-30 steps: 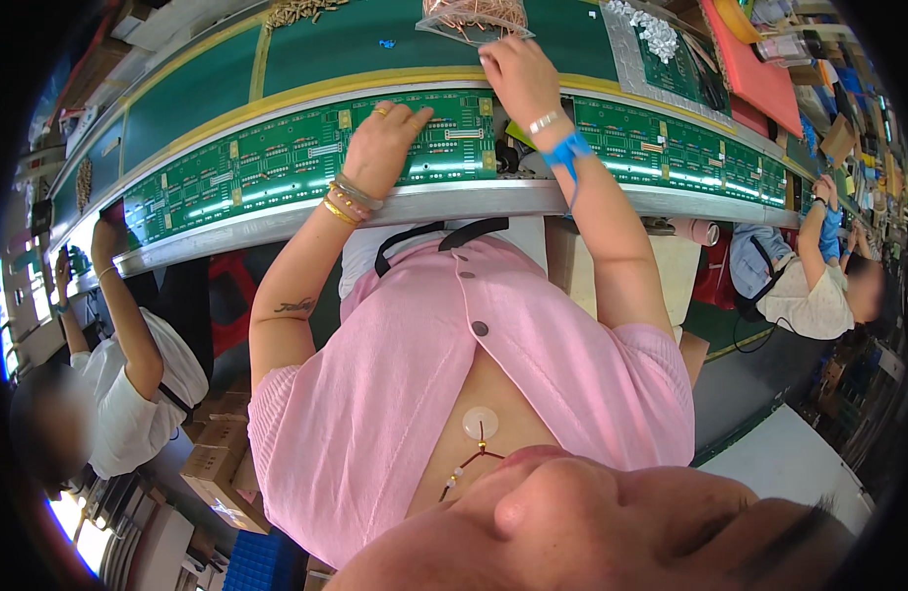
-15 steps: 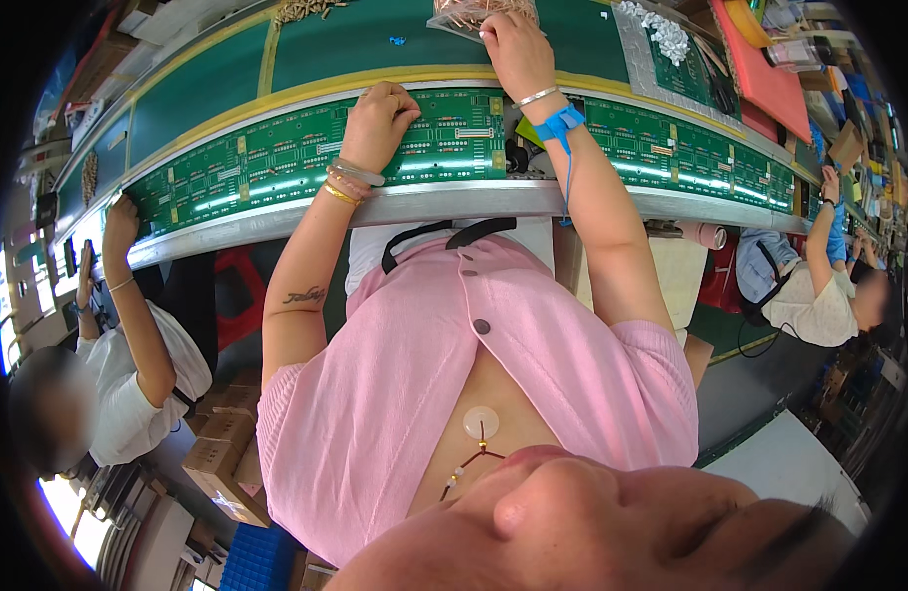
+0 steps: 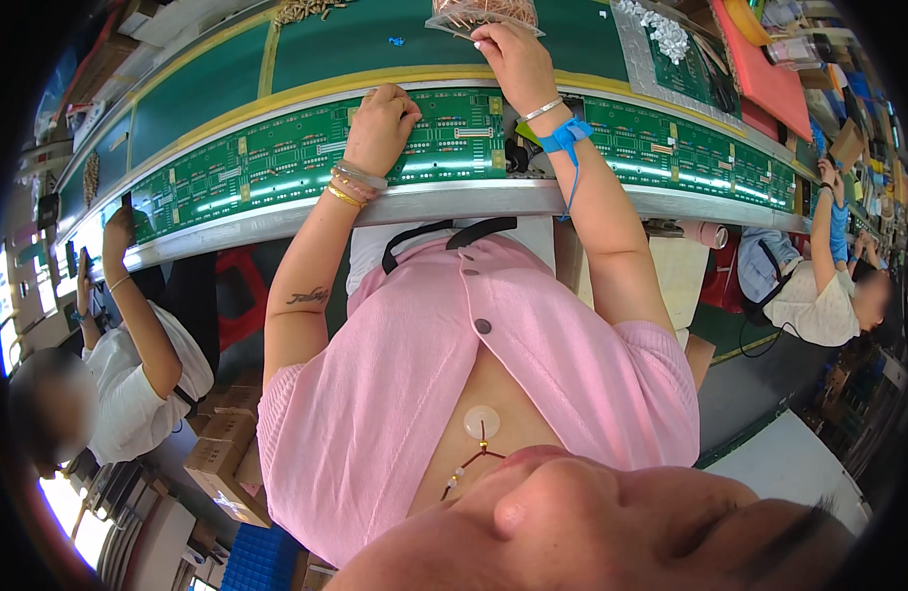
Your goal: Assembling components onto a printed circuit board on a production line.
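Observation:
My left hand (image 3: 380,123) rests with curled fingers on a green circuit board (image 3: 444,133) lying on the conveyor line; bracelets circle that wrist. My right hand (image 3: 508,54) reaches farther back to a clear tray of small tan components (image 3: 484,14), fingertips pinched at the tray's front edge. Whether it holds a part cannot be made out. A blue grounding strap (image 3: 564,133) wraps my right wrist.
More green boards (image 3: 690,158) run along the belt in both directions. A foil tray of white parts (image 3: 661,34) and a red bin (image 3: 769,69) sit at the back right. One seated co-worker (image 3: 139,364) is at my left, another (image 3: 818,295) at my right. Cardboard boxes (image 3: 223,453) stand below.
My right hand has stretched farther back, up to the tray of tan components. My left hand has stayed on the board.

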### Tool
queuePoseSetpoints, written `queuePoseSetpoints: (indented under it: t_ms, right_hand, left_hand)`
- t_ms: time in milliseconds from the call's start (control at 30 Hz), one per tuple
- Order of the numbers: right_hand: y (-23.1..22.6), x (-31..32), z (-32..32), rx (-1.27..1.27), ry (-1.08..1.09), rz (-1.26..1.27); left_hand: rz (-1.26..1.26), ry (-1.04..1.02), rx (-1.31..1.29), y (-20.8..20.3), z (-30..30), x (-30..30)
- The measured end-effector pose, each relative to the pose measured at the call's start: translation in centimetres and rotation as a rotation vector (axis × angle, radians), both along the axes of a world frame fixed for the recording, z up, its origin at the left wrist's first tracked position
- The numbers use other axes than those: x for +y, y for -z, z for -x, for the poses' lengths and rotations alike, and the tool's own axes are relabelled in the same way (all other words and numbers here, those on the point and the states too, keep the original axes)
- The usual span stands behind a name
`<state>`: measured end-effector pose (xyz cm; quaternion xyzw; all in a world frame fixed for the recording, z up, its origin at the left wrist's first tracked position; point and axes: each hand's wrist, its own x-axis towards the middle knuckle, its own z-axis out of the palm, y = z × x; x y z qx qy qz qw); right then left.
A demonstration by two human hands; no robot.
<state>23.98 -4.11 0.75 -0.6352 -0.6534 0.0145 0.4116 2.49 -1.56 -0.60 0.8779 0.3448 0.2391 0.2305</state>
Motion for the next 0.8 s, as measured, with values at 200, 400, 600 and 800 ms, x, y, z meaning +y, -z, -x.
queuePoseSetpoints:
  t_ms: [200, 400, 600, 800]
  right_hand:
    - [-1.4, -3.1, 0.6, 0.294, -0.179, 0.174]
    - [-0.5, -7.3, 0.6, -0.049, -0.231, 0.132]
    - [0.6, -8.5, 1.0, -0.111, -0.251, 0.206]
    - [1.2, -8.3, 1.1, -0.199, -0.274, 0.201]
  left_hand:
    - [0.037, 0.053, -0.018, -0.1, 0.6, 1.4]
    - [-0.036, -0.164, -0.11, 0.1, -1.0, 9.2]
    - [-0.087, -0.15, -0.018, 2.3, -1.1, 11.7]
    - [0.114, -0.171, -0.106, 1.7, -0.9, 10.9]
